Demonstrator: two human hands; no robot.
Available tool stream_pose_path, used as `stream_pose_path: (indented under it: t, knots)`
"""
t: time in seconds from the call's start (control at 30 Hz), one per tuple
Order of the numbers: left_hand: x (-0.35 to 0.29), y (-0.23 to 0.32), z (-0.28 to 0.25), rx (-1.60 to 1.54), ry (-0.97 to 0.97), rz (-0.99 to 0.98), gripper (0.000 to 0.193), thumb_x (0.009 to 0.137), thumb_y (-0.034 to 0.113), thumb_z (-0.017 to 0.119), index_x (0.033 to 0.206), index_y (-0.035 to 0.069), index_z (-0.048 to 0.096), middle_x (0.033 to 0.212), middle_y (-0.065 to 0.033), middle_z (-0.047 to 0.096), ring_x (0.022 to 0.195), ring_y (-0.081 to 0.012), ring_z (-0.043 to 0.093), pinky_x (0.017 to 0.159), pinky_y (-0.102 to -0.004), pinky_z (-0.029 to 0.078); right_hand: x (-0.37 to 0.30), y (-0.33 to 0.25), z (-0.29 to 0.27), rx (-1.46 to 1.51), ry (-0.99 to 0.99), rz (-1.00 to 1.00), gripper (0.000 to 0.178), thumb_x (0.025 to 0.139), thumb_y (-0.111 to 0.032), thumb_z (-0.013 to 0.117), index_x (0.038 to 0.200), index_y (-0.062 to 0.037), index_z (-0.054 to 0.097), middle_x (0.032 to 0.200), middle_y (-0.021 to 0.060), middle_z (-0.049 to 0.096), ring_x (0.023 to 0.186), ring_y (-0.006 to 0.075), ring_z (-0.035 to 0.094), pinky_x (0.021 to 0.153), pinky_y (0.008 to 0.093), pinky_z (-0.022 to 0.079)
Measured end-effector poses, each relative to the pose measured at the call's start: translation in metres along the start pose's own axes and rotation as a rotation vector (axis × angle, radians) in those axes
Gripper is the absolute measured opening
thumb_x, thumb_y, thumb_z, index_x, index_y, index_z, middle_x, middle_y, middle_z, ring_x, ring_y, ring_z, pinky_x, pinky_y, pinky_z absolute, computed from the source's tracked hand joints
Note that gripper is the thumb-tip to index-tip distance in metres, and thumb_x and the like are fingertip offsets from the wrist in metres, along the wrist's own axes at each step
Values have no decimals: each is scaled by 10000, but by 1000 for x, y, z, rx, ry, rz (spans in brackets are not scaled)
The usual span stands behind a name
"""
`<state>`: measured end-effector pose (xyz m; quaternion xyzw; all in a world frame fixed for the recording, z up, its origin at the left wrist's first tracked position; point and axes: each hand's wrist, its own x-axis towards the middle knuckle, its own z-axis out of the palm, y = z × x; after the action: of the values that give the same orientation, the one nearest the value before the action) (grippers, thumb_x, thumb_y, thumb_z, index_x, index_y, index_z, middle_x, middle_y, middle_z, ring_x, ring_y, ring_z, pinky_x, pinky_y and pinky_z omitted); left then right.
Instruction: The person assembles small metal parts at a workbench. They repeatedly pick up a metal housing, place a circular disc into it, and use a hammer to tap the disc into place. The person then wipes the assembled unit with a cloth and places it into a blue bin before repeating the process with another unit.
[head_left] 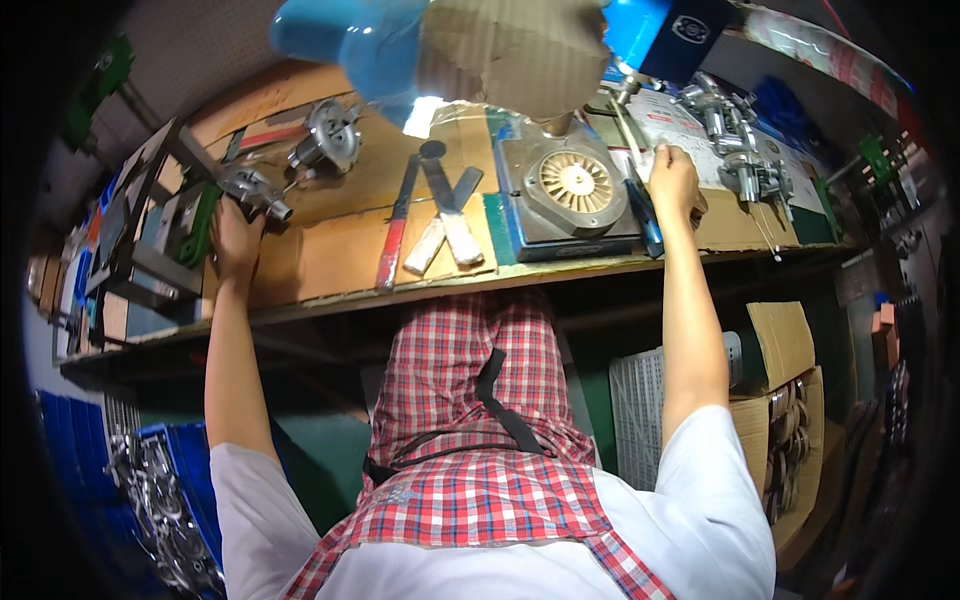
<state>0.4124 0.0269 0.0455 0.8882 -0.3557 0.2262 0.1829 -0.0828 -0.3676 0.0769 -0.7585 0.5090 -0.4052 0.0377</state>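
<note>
At the left of the bench my left hand (237, 240) is closed about a small silver metal casting (253, 188) with a tube-like end. Part of its fingers is hidden behind the casting and a green clamp (203, 222). My right hand (673, 180) is curled up beside the machine fixture, over the papers. Whatever it holds is mostly hidden; a brownish bit shows under the palm. Between my hands a grey metal fixture (570, 185) carries a round, pale finned disc (574, 181). A dark blue-handled tool (643, 218) lies between the fixture and my right hand.
Several flat files (445, 205) with red or white-wrapped handles lie on cardboard. A round silver casting (331, 138) stands behind; more castings (752, 178) sit at right. A clear shield (500, 55) hangs overhead. Below are a blue parts bin (190, 450) and an open carton (785, 400).
</note>
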Motion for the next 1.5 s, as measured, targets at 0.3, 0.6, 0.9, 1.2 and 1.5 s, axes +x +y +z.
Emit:
stream_pose_path:
  t: [0.3,0.6,0.9,1.2,1.5]
  knots:
    - [28,-57,46,-46,102,-211,520,742,58,711,1235,37,545,1110,-204,636,1135,-370,564,982,-391,444,72,12,67,-438,-369,110,299,898,-93,547,1146,-2,686,1217,205,636,1181,371,573,972,417,494]
    - [-50,-18,-96,-1005,70,-420,387,984,217,588,1314,22,547,1186,-72,643,1050,-157,604,786,-300,469,102,21,82,-439,-327,-1,316,923,-78,455,1159,-10,654,1243,234,616,1124,378,629,937,452,508]
    - [-113,79,-153,-1586,-495,-233,656,849,322,758,1353,15,470,1073,-138,594,839,-188,598,643,-287,511,93,-13,83,-398,-484,-15,317,834,-129,547,1092,-51,715,1125,230,678,1100,363,644,942,436,501]
    - [-170,168,-52,-1862,-738,-151,469,941,177,634,1358,48,462,1260,-78,571,1096,-165,580,903,-297,517,48,17,21,645,-220,370,320,946,-206,606,1179,6,664,857,64,663,661,105,548,586,285,434]
    - [-193,249,-73,-1223,-650,-7,342,702,149,771,983,-17,669,886,-178,714,814,-277,709,737,-359,541,-169,-79,-159,415,-174,-518,407,810,77,637,1198,-41,667,830,60,640,571,110,517,504,258,429]
